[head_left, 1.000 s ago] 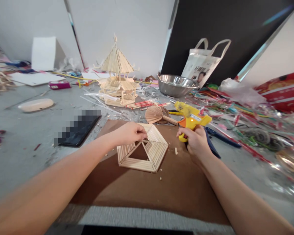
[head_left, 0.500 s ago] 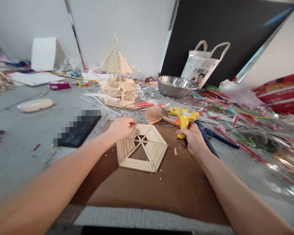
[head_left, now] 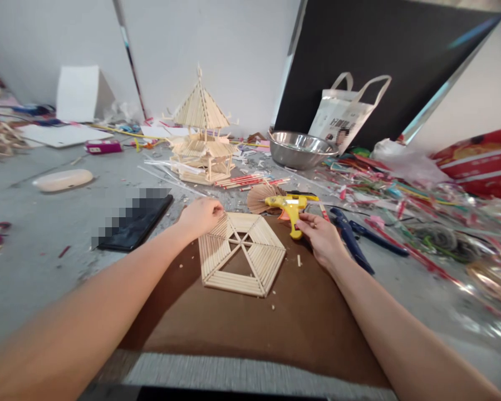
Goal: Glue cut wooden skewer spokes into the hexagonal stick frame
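Observation:
A hexagonal panel of thin wooden sticks (head_left: 271,253), with spokes meeting in its middle, lies flat on a brown board (head_left: 234,328). My left hand (head_left: 201,217) is at the panel's upper left edge, its fingers pinched together; anything between them is hidden. My right hand (head_left: 323,236) grips a yellow hot glue gun (head_left: 292,209) by the handle, right of the panel, with its nozzle facing left. Behind the gun is a brown pleated fan-shaped piece (head_left: 256,196), partly covered by it.
A stick-built pavilion model (head_left: 202,139) stands behind the board. Beside it are red-marked sticks (head_left: 242,181) and a metal bowl (head_left: 303,150). A phone (head_left: 137,223) lies left. Blue-handled pliers (head_left: 353,245) and tangled scraps (head_left: 434,217) lie right.
The glue gun has come left, and its nozzle has swung round to face left toward the panel. My left hand has shifted slightly left. The panel stays in place.

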Tool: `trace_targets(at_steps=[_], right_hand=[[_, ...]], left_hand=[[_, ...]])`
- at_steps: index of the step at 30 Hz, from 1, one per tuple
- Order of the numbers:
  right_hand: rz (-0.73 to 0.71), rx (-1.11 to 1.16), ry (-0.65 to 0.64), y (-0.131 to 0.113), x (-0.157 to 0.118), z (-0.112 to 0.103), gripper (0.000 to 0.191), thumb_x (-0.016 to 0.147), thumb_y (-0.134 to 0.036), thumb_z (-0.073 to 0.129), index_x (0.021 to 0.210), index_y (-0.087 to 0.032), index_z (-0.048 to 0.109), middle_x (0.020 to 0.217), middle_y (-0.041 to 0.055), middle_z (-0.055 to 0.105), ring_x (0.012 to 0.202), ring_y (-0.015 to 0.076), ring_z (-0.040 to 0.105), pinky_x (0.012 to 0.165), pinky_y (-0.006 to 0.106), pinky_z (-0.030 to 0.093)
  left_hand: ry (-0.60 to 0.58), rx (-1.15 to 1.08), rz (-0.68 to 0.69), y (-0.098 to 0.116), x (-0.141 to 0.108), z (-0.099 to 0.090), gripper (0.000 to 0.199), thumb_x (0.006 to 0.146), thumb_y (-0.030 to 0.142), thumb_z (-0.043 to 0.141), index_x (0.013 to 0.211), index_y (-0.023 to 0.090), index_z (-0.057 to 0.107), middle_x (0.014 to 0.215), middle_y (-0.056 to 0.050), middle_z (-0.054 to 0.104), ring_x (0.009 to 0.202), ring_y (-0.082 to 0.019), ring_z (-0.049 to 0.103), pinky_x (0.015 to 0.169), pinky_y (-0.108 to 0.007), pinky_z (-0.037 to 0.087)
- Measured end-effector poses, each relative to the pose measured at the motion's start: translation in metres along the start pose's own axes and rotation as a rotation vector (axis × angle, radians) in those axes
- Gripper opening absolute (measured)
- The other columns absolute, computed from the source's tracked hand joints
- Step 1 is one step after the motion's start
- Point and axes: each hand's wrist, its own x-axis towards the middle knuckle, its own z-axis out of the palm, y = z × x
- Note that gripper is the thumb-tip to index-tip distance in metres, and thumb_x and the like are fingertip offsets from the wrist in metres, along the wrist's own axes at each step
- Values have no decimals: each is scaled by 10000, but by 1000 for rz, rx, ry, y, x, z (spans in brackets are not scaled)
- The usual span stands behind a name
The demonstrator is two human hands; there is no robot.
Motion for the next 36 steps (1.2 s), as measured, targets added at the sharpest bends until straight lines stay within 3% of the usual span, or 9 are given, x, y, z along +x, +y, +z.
trace_targets(at_steps=[3,9,13,17,20,23,26,30,36], right_hand=[[-106,-212,-17,1,-1,-1,363,615,-308,576,942,-160,520,877,39,593,770,146,567,724,306,441],[-313,-963,-79,-15,-13,-1,519,667,-439,498,1101,-157,465,1129,102,493,1030,242,448,858,386,339],[-357,-1066,-52,-18,-17,1,541,673,-470,474,1112,-153,453,1140,105,482,1012,236,458,835,363,358],[-484,-1023,63,-20,-20,1,361,724,-415,423,958,-168,543,963,72,576,890,190,514,762,303,395],[-539,-1048,40,-27,-24,0,257,744,-355,400,836,-189,573,871,44,597,840,172,522,738,279,395],[-485,-1163,97,-36,-24,-8,222,745,-310,386,815,-209,571,863,43,593,839,182,519,721,284,395],[-289,-1297,195,-43,-17,-23,238,739,-293,366,846,-220,565,883,72,579,837,219,524,669,321,404],[-23,-1388,176,-39,-3,-41,279,738,-309,352,915,-225,552,934,98,567,849,243,537,647,356,406],[65,-1409,189,-30,6,-44,322,698,-386,412,912,-196,560,894,126,589,850,276,545,648,392,402]], left_hand=[[26,16,-52,-11,3,2,267,722,293,368,839,215,595,930,-48,598,867,-194,525,756,-302,397],[66,30,-128,-29,7,5,280,720,291,376,893,206,580,956,-57,597,885,-205,522,793,-312,386],[89,19,-141,-28,7,5,290,716,295,390,918,197,574,962,-64,594,870,-197,524,790,-304,389],[98,-5,-136,-22,6,5,294,715,299,394,923,192,570,942,-62,598,840,-188,530,775,-293,396],[118,-24,-129,-17,5,5,290,714,298,394,913,189,575,932,-60,598,832,-188,528,771,-293,395],[149,-57,-121,-12,4,4,291,714,294,395,910,180,576,931,-63,596,817,-188,529,761,-296,396],[177,-100,-105,-8,4,0,297,715,283,396,922,165,573,922,-65,601,804,-184,533,751,-290,399],[206,-118,-76,-3,5,-9,282,715,277,401,907,171,578,910,-58,608,790,-177,538,736,-279,403],[232,-183,-70,10,3,-21,272,707,277,418,885,164,591,902,-59,615,799,-183,542,726,-285,410]])
